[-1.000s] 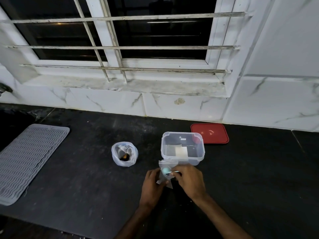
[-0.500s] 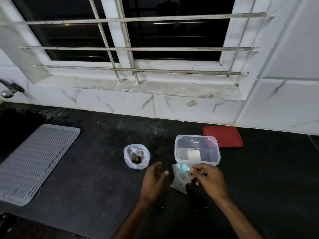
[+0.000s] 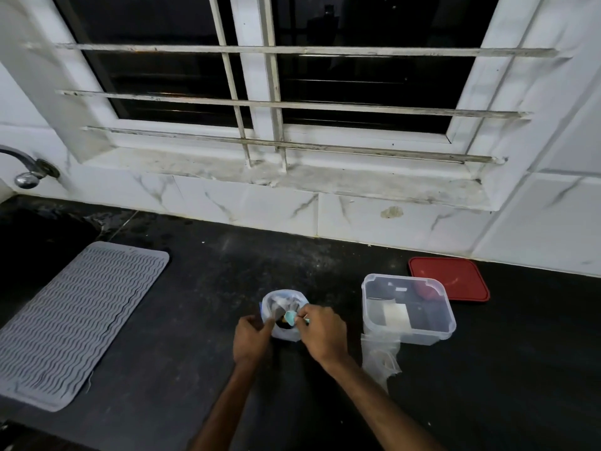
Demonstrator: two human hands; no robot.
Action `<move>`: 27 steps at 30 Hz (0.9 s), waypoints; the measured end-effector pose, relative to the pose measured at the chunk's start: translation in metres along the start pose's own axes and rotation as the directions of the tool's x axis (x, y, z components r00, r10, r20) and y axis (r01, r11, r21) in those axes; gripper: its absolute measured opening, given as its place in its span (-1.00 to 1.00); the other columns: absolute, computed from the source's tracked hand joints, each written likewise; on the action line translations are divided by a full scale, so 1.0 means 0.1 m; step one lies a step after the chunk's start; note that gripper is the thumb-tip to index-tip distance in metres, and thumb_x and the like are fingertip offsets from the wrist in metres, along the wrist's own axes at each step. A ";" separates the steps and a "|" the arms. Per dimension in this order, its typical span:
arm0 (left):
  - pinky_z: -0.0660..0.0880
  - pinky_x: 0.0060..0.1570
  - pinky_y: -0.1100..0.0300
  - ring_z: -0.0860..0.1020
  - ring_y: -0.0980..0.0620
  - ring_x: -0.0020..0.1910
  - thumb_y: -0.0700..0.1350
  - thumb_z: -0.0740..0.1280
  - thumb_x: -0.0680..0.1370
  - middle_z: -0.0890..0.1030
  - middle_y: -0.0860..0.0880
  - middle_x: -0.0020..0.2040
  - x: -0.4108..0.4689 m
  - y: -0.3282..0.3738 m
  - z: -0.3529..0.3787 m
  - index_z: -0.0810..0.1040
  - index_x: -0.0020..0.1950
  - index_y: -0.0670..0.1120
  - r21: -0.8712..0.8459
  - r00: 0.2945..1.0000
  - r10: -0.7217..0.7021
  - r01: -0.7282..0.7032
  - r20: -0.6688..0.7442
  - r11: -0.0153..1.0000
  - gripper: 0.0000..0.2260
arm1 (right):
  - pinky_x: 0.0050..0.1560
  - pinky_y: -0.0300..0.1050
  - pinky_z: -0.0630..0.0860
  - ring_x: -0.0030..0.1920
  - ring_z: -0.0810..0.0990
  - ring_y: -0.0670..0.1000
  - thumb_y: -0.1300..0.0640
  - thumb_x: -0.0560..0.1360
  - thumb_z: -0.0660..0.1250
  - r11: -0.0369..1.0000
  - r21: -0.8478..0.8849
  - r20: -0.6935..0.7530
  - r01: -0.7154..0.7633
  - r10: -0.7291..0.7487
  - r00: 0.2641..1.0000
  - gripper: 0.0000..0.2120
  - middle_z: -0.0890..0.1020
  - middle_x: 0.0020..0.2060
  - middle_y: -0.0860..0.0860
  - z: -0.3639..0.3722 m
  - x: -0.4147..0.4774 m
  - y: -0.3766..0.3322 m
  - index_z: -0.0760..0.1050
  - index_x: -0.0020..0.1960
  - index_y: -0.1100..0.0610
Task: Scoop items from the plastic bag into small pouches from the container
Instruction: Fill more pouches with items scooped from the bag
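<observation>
Black stone makes up the counter [image 3: 195,288] where all of this sits, under a barred window [image 3: 260,92] with white marble-look tiles below the sill. Near the middle stands the small plastic bag [image 3: 282,333], its mouth pulled wide and something dark showing inside. The left hand [image 3: 252,338] has its fingers curled round the bag's left edge, gripping the plastic there. The right hand [image 3: 322,333] comes in from the other side, fingers and thumb pinched on the handle of a little teal spoon [image 3: 289,318], whose bowl is down in the bag's opening. Whether the spoon carries anything I cannot tell. Just to the right of that hand a clear small pouch [image 3: 380,356] lies crumpled on the counter, its top touching the front of the clear container [image 3: 367,307]. The container stands open, with a pale flat piece and some darker things inside that are too dim to make out. Its red lid [image 3: 448,278] lies flat behind it, near the wall. Well off to the left lies a grey ribbed mat [image 3: 74,323], and a metal tap [image 3: 27,170] juts from the wall above the far left corner.
</observation>
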State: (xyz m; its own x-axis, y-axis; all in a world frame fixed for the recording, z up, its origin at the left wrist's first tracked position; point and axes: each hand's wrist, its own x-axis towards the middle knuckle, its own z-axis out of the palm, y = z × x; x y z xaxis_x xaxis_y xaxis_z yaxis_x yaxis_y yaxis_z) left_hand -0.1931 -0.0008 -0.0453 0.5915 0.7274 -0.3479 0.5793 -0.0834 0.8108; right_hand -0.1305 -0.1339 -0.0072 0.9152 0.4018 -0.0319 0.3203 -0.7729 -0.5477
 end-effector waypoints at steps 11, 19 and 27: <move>0.49 -0.26 0.17 0.62 -0.01 -0.16 0.13 0.37 0.53 0.64 -0.06 -0.16 0.44 -0.08 0.07 0.56 -0.10 -0.11 0.047 0.984 0.021 -0.030 0.179 0.998 -0.71 | -0.23 -0.15 0.38 -0.09 0.63 0.02 0.12 0.58 0.19 0.962 -0.272 0.183 0.017 0.035 0.983 -0.82 0.66 -0.09 0.00 0.39 0.41 -0.01 0.57 0.02 0.07; 0.54 -0.15 0.17 0.64 -0.02 -0.07 -0.23 0.33 0.56 0.67 -0.10 -0.08 0.53 -0.17 0.21 0.61 0.06 -0.20 -0.122 0.970 0.063 -0.035 0.237 0.992 -0.88 | -0.17 -0.13 0.50 -0.12 0.65 0.02 0.04 0.56 0.25 0.976 0.003 0.233 -0.218 0.212 0.949 -0.78 0.69 -0.17 -0.01 0.43 0.44 0.08 0.66 -0.08 0.05; 0.44 -0.24 0.22 0.57 -0.01 -0.12 -0.27 0.31 0.54 0.62 -0.10 -0.09 0.55 -0.15 0.21 0.55 0.04 -0.21 -0.141 0.983 0.034 -0.009 0.182 0.990 -0.90 | -0.12 -0.01 0.64 -0.31 0.67 -0.02 0.03 0.47 0.35 0.885 0.227 0.311 -0.407 0.330 0.891 -0.78 0.68 -0.38 0.01 0.42 0.38 0.20 0.66 -0.28 0.08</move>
State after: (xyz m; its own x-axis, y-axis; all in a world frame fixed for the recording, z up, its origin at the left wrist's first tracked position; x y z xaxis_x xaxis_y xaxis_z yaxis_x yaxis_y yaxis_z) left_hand -0.1580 0.0259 -0.0865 0.7033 0.5879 -0.3996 0.4894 0.0073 0.8720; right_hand -0.0996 -0.1131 -0.0548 0.8452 0.2561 -0.4691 -0.1444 -0.7356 -0.6618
